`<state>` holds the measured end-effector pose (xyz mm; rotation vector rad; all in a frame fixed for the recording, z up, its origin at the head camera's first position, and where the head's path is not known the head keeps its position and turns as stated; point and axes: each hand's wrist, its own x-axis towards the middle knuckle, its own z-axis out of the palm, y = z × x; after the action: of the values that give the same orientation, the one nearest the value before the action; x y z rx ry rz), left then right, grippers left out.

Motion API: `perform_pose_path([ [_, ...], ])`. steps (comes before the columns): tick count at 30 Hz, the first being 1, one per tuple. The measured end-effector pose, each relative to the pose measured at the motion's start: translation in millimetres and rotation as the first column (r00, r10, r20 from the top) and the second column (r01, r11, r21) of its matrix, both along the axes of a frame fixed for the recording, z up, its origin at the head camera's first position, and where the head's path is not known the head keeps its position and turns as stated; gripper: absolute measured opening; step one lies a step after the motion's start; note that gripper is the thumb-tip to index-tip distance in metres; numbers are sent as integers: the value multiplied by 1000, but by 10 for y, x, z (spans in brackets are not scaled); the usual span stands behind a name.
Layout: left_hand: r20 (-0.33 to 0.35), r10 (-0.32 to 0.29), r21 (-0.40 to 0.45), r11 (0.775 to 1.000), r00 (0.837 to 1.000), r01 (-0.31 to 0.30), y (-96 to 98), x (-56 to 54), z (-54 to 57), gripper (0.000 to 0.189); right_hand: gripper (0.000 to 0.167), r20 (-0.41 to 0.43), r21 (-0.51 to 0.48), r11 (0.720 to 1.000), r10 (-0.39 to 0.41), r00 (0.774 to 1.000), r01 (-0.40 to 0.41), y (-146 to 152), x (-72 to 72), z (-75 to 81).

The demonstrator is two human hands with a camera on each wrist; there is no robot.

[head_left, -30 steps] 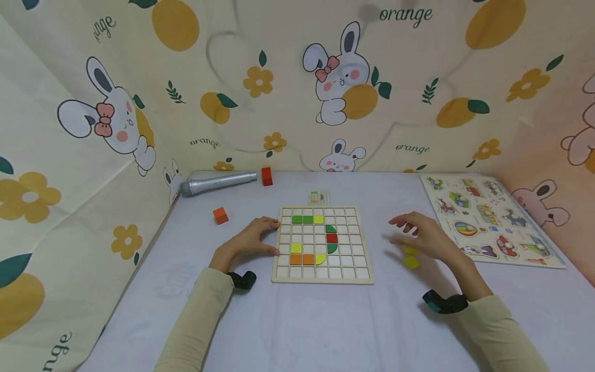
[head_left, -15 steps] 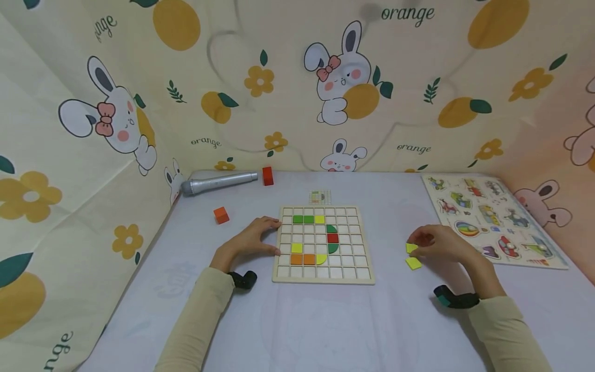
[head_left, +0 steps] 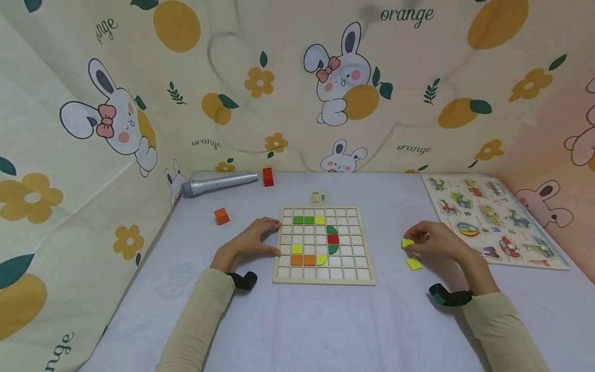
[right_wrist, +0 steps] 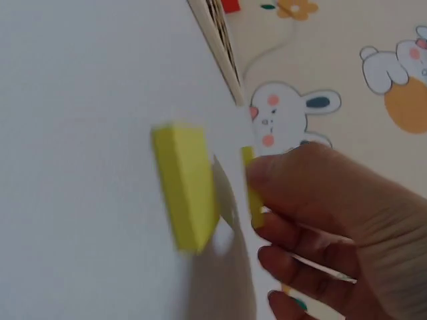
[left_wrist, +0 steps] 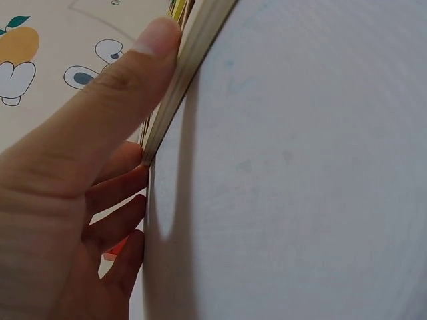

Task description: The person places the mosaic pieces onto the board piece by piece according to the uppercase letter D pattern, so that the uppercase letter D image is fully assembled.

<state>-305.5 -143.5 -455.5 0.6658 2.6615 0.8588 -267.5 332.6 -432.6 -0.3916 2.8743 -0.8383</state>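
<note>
A square wooden grid board (head_left: pixel 348 273) lies at the middle of the table, with green, yellow, orange and red pieces in some of its cells. My left hand (head_left: pixel 250 241) touches the board's left edge, thumb near the lower part and fingers farther up; in the left wrist view the thumb (left_wrist: pixel 107 100) lies against the board's side. To the right of the board, my right hand (head_left: pixel 439 244) pinches a yellow square block (right_wrist: pixel 253 200) between thumb and fingers. A second yellow block (head_left: pixel 414 264) rests on the table just below that hand.
A small pattern card (head_left: pixel 321 197) lies behind the board. On the left are an orange block (head_left: pixel 221 216), a red block (head_left: pixel 268 176) and a silver microphone (head_left: pixel 223 183). A picture puzzle board (head_left: pixel 469 204) lies at the back right, beside printed curtains.
My right hand came down to the yellow blocks, took hold of the farther one and has shifted it slightly left and away from me. The left hand stayed at the board's edge.
</note>
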Motion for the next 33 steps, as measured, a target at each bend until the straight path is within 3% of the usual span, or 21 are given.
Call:
perform_pose_path([
  [4,1,3,-1,1000,1000,-3,-1,5,6,85,24,-97,-31,999,27,995,-30,-162,-70,3],
  [11,1,5,-9,1000,1000,-5,4,-4,-7,84,23,-222,-134,979,119,968,-151,-680,-151,-10],
  [20,-8,-1,4,1000,1000,1,-4,-15,-14,84,25,-199,-137,954,238,951,-268,-1400,-273,43],
  [25,-7,4,-3,1000,1000,-4,-8,-28,-27,84,25,-246,-128,931,304,921,-341,-1727,-320,20],
  [30,-12,-4,-7,1000,1000,4,-12,-31,-27,83,23,-288,-78,934,313,905,-348,-2019,-318,-21],
  [33,-11,-9,-2,1000,1000,9,-11,-29,-28,83,22,-283,-72,939,304,910,-336,-2158,-301,-25],
])
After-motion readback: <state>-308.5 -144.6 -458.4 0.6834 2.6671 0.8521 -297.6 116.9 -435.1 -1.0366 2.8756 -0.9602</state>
